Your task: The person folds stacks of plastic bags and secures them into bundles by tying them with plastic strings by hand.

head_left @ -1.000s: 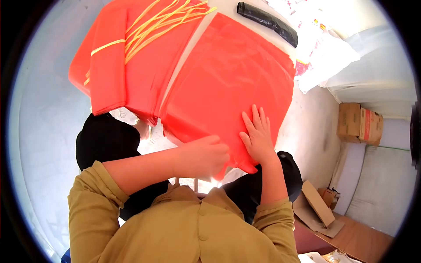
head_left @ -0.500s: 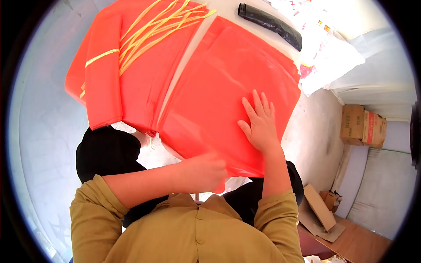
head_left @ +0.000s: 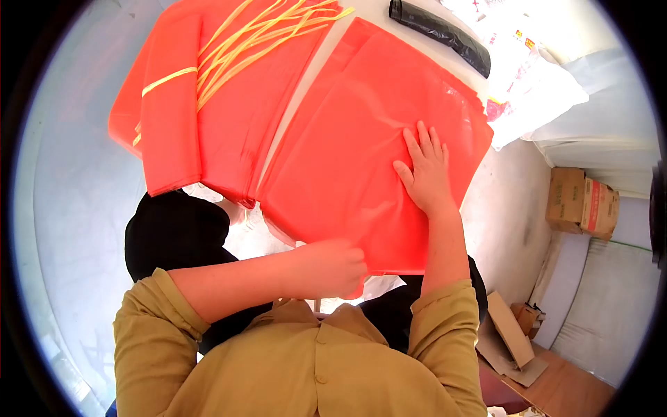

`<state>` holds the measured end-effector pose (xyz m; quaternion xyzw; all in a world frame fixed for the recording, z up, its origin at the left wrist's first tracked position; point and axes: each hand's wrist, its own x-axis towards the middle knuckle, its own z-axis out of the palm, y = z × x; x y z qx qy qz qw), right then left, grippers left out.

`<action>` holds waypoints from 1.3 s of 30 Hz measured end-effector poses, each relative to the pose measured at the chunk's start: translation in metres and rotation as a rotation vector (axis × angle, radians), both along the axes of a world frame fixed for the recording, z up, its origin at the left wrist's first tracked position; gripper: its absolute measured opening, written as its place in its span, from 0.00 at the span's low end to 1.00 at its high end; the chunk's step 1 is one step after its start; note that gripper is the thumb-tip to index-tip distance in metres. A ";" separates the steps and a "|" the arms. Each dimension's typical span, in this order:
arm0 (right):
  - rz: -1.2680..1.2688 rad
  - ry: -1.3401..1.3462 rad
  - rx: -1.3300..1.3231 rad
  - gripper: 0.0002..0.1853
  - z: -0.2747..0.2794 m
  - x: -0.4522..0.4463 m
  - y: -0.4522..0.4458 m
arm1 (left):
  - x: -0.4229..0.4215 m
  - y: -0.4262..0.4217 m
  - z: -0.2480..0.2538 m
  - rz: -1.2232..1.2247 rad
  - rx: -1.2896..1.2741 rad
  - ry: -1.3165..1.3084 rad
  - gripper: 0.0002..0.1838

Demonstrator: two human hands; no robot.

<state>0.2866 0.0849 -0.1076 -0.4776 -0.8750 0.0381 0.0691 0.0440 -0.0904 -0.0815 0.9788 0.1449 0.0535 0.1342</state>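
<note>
Red plastic sheets (head_left: 347,153), perhaps bags, lie in a flat stack in front of me. My right hand (head_left: 427,172) rests on the stack's right side, palm down with its fingers spread. At the near edge of the stack, my left hand (head_left: 335,267) is closed on the edge of the red plastic. A small bit of red shows just below that fist, and creases run from it across the top sheet. The fingertips of the left hand are hidden from the camera.
Left of the stack lies another red pile (head_left: 243,104), with a rolled red bundle (head_left: 172,132) and yellow ties (head_left: 271,38) on it. Behind are a black plastic roll (head_left: 441,38) and a white bag (head_left: 538,94). Cardboard boxes (head_left: 582,201) stand at the right.
My right hand has slid slightly up and to the right on the stack. The left hand stays closed at the near edge, shifted slightly. The whole view has moved a little.
</note>
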 end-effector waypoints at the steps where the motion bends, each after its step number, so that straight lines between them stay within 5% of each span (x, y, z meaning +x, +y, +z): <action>1: -0.011 -0.001 0.004 0.37 0.004 -0.003 -0.001 | 0.001 -0.001 -0.005 0.014 0.008 -0.033 0.06; 25: 0.091 0.060 -0.054 0.31 0.013 -0.033 -0.044 | 0.000 -0.002 -0.014 0.100 -0.064 -0.148 0.04; 28: 0.071 0.430 -0.026 0.27 0.032 -0.020 -0.056 | -0.002 -0.001 -0.019 0.160 -0.099 -0.292 0.05; 31: -0.131 0.450 -0.005 0.24 0.046 0.008 -0.091 | -0.001 0.001 -0.019 0.167 -0.139 -0.302 0.05; 37: -0.700 1.127 -0.209 0.19 0.021 0.069 -0.185 | 0.005 0.001 -0.011 0.369 -0.355 -0.504 0.06; 39: -0.758 1.146 -0.183 0.18 0.024 0.068 -0.210 | 0.010 0.001 -0.006 0.410 -0.430 -0.566 0.06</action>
